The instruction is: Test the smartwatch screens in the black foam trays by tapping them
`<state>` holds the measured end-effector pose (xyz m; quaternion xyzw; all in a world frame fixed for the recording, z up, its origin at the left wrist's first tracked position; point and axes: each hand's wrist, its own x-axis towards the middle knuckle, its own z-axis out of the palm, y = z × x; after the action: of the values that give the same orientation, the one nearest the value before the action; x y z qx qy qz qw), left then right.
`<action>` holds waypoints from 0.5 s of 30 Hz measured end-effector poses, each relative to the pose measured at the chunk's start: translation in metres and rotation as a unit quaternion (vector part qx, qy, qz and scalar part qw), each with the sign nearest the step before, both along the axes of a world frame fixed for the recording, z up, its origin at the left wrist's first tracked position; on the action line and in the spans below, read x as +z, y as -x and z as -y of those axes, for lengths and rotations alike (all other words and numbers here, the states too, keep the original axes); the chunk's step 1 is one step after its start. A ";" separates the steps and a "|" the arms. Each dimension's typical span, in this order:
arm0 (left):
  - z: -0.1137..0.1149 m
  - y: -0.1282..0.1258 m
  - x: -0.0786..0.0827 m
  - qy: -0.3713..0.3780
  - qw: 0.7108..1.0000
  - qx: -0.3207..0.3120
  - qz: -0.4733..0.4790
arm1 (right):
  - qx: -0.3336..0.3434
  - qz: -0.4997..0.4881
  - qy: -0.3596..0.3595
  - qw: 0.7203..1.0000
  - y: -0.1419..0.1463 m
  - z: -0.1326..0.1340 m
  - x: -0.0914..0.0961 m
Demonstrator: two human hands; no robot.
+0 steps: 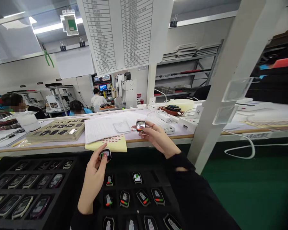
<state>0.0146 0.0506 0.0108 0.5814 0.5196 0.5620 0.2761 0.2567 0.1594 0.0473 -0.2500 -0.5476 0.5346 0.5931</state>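
My left hand (93, 179) pinches a smartwatch case (106, 154) by its sides, with the thumb on its lit screen. Farther forward and higher, my right hand (156, 137) grips a second smartwatch case (140, 126) just above the shelf edge, its screen facing me. Below and between the hands lies a black foam tray (124, 217) with several smartwatches in its slots. Most of their screens show white text with red and green bars; one watch (137, 177) in the back row shows white and green blocks.
Left stands another black tray (60, 195) of watches with dark screens. On the shelf are a beige tray (74, 132) of watch cases, paper sheets (98, 127), a yellow sticker sheet (115, 144) and white cables (164, 115). A white post (220, 86) rises at right. People work in the background.
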 end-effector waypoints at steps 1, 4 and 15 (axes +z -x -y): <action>-0.001 0.001 0.000 -0.001 1.000 0.000 0.002 | 0.004 0.002 0.004 1.000 0.001 0.007 -0.003; -0.003 0.001 -0.003 -0.005 1.000 0.003 0.006 | 0.027 0.011 0.014 0.999 0.005 0.024 -0.016; -0.010 -0.011 -0.013 0.030 0.996 -0.079 0.024 | 0.122 0.081 0.003 0.989 0.018 0.048 -0.042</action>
<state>0.0260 0.0606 -0.0026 0.5981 0.4821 0.5366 0.3493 0.2384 0.1113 0.0051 -0.2255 -0.6187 0.5823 0.4768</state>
